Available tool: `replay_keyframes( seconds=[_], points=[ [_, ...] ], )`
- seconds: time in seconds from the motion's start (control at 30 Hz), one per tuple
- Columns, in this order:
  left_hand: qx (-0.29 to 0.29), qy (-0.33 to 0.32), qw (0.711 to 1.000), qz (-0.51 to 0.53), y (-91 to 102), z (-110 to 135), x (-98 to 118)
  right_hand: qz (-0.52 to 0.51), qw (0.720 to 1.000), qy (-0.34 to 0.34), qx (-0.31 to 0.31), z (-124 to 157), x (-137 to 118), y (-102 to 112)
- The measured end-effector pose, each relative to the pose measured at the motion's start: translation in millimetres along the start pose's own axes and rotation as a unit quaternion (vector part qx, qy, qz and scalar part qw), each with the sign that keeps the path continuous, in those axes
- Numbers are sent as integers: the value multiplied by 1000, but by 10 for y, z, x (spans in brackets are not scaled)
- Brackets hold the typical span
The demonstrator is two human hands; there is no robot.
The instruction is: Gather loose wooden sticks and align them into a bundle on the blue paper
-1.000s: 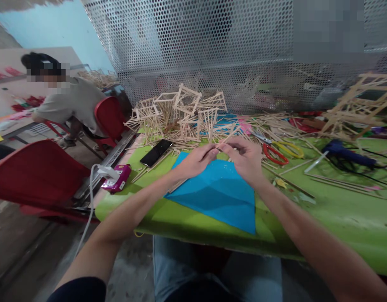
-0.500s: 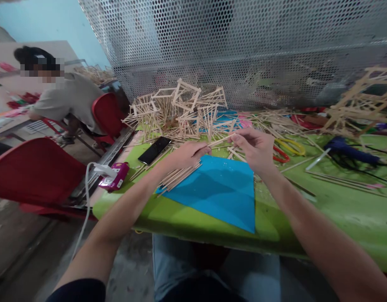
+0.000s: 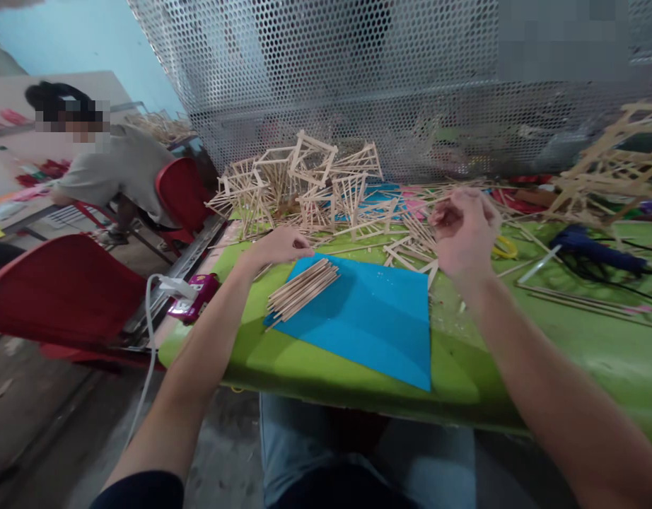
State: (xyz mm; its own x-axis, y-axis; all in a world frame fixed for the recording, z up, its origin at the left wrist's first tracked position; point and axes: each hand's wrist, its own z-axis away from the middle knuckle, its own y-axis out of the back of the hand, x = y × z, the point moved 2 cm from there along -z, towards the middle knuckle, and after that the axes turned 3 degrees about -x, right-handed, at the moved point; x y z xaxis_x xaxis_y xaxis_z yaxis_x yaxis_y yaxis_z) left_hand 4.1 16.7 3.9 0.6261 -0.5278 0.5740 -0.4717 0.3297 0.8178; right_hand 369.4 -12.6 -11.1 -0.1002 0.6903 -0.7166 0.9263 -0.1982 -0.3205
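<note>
Green-covered worktable (image 3: 570, 353) backed by a perforated metal screen (image 3: 358, 78), with a heap of glued wooden stick frames (image 3: 305, 184) piled against it. Your left hand (image 3: 281, 247) sits low on the table at the far-left corner of the blue paper sheet (image 3: 373, 318), fingers curled down; can't tell if it's pinching anything. Just beside it, a bundle of thin wooden sticks (image 3: 302, 286) lies loose across the sheet's left corner, nothing gripping it. Your right hand (image 3: 464, 230) is raised over scattered sticks, fingers folded loosely inward, looks empty. Yellow-handled scissors (image 3: 503, 247) peek out right beside it, and a blue glue gun (image 3: 591, 251) lies further right. Another person (image 3: 108, 170) sits on a red chair (image 3: 180, 194) off to the left.
</note>
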Motion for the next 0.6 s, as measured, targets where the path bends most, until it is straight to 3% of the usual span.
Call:
replay_keyframes(
  seconds=[0.1, 0.2, 0.37, 0.47, 0.6],
  points=[
    [-116, 62, 991, -1, -26, 9, -68, -20, 1000, -22, -4, 5, 31, 18],
    [-155, 109, 982, 4, -34, 1, -109, -29, 999, -41, -11, 20, 45, 1],
    [-198, 111, 971, -77, -13, -15, -146, -39, 996, -54, -59, 85, 63, -87],
    [-183, 106, 971, -111, -1, -20, -154, -47, 993, -83, -70, 167, 24, -171],
    [-84, 75, 982, -148, 20, -42, -126, -42, 991, -106, -72, 255, -67, -261]
  ],
)
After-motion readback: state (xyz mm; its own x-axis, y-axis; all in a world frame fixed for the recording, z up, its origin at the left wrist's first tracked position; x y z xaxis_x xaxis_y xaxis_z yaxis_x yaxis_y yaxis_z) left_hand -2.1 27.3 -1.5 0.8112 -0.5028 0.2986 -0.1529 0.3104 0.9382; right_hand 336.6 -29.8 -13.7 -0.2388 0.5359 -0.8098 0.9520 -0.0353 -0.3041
